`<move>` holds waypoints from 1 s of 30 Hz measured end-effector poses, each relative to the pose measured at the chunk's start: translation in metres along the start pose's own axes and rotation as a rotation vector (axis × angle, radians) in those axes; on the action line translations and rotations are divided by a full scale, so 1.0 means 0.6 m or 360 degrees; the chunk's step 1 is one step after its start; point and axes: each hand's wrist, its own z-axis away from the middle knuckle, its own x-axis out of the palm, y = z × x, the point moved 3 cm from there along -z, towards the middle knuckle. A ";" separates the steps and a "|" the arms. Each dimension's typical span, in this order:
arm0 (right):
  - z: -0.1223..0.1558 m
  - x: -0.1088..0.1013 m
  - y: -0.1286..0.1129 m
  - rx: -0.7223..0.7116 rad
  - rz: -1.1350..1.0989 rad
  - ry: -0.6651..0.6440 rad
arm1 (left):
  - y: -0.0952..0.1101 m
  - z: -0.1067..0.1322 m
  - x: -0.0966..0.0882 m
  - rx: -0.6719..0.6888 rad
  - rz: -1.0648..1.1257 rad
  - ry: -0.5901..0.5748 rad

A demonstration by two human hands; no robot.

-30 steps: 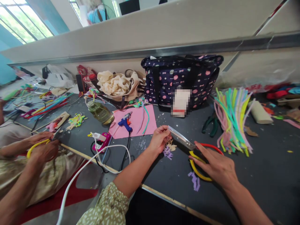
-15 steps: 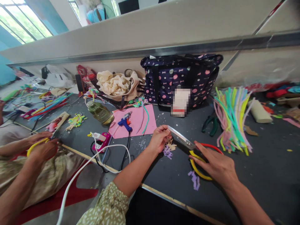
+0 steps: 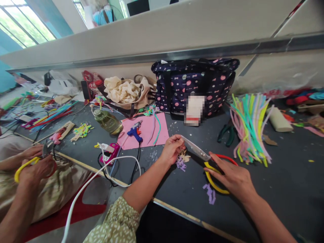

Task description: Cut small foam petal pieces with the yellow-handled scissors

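Observation:
My right hand (image 3: 233,175) grips a pair of scissors (image 3: 196,148) with one red and one yellow handle, fingers through the loops. The blades look nearly together and point left to my left hand (image 3: 173,148). That hand is closed in a pinch right at the blade tips; what it pinches is too small or hidden to make out. Under the blades lies a small heap of purple snippets (image 3: 181,164) and beige snippets (image 3: 186,157). More purple strips (image 3: 209,194) lie below the yellow handle.
A pink sheet (image 3: 162,130) carries a blue glue gun (image 3: 135,132). A white cable (image 3: 83,190) loops past a magenta power strip (image 3: 110,153). Pliers (image 3: 227,133), pipe cleaners (image 3: 253,128), a dark patterned bag (image 3: 194,81) and a bottle (image 3: 107,122) stand around. A co-worker's hand (image 3: 37,168) holds scissors at left.
The blades of my scissors have closed a little, the red handle moving toward the yellow one. My left hand stays put. The co-worker's scissors have shifted left and their blades now show.

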 end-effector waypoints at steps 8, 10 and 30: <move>-0.011 -0.018 0.004 0.0237 -0.0023 -0.0003 | 0.009 0.004 0.010 0.0036 -0.0044 -0.0022; -0.012 -0.016 0.004 0.0258 0.0006 -0.0026 | 0.009 0.004 0.011 0.0047 -0.0017 -0.0035; -0.001 0.011 0.039 0.0604 -0.0072 0.0097 | 0.047 0.001 -0.008 0.0307 -0.1692 -0.0235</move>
